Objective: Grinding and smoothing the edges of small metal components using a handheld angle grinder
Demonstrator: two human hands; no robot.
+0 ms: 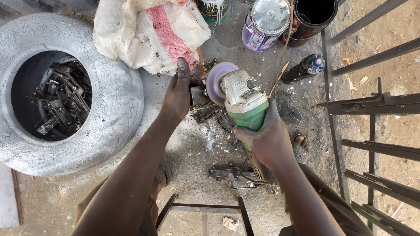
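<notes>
Workpiece: small metal bracket [199, 95] on the ground, just left of the disc, among loose metal scraps [210, 114].
Grinder: green grinder [244, 102], long axis running from near-right to far-left; disc [217, 81] at the far end, edge beside the bracket.
Right hand: right hand [267, 139] with fingers clamped round the grinder body.
Left hand: left hand [178, 92] pressed on the bracket, fingers together; nearer the workpiece.
Surroundings: tyre [116, 94] holding brackets at left; sack [151, 30] and paint cans [264, 19] beyond; metal frame [376, 105] at right.

Dusty concrete floor [65, 192], harsh daylight
</notes>
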